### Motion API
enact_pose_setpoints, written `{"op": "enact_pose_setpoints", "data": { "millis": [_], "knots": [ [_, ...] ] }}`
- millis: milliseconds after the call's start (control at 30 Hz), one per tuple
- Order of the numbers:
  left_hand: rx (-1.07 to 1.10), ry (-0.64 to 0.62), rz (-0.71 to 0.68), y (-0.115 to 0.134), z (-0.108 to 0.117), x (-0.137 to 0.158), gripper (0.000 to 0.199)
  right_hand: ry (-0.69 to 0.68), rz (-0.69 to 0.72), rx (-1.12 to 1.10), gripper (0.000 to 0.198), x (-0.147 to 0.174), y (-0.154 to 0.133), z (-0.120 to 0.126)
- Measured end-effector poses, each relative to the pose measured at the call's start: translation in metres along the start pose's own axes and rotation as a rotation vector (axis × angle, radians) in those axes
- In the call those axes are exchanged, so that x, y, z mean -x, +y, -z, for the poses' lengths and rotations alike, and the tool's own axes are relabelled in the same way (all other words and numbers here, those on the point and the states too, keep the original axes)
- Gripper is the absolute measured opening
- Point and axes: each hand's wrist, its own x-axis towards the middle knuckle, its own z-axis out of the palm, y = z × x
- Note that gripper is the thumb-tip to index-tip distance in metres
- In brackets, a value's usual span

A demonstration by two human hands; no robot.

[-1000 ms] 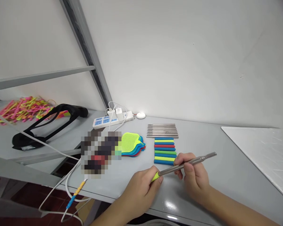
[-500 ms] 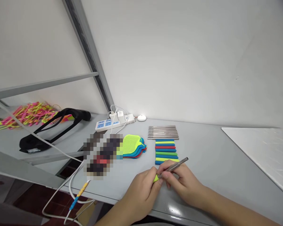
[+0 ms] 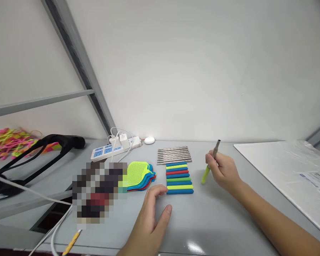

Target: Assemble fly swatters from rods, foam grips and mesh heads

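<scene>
Metal rod [image 3: 216,149], yellow-green handle [image 3: 205,175] on its lower end, is held tilted to the right of the row of coloured handles [image 3: 178,180]; cannot tell whether its lower end meets the bench [image 3: 218,224]. Right hand [image 3: 220,167]: fingers closed around the rod, just above the yellow-green handle. Left hand [image 3: 152,217]: half open, thumb apart from forefinger, nothing in its grasp; forefinger at the row's near left corner, contact uncertain.

Change: half a second ago both hands were together on the piece; now the left has let go and the right alone carries it. Judged from this, the handle stays on unaided; depth of fit not visible.

Behind the row: thin metal rods [image 3: 174,155], side by side. Left of it: mesh paddles [image 3: 137,173], stacked.

Writing: printed label [image 3: 318,181] on the wrapped board [image 3: 269,167], well right of the row; too small to read. No brand legible.
</scene>
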Motion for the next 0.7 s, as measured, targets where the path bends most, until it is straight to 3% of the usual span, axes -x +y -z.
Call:
{"op": "enact_pose_setpoints", "data": {
  "millis": [167, 300, 500, 600, 700],
  "knots": [
    [0.000, 0.054, -0.064, 0.005, -0.005, -0.002, 0.025, 0.031, -0.062, 0.032, 0.036, -0.007, 0.023, -0.006],
    [0.058, 0.095, -0.090, 0.035, -0.023, -0.024, 0.022, 0.035, -0.068, 0.021, 0.037, -0.008, 0.027, -0.012],
    [0.172, -0.011, -0.313, 0.101, -0.065, -0.114, 0.030, 0.011, -0.028, -0.014, 0.030, -0.005, 0.035, -0.019],
    [0.201, -0.153, -0.332, 0.114, -0.079, -0.147, 0.032, -0.046, 0.010, -0.029, 0.024, -0.002, 0.040, -0.025],
    [0.200, -0.239, -0.364, 0.112, -0.085, -0.158, 0.036, -0.100, 0.035, -0.029, 0.022, -0.001, 0.043, -0.028]
  ]
}}
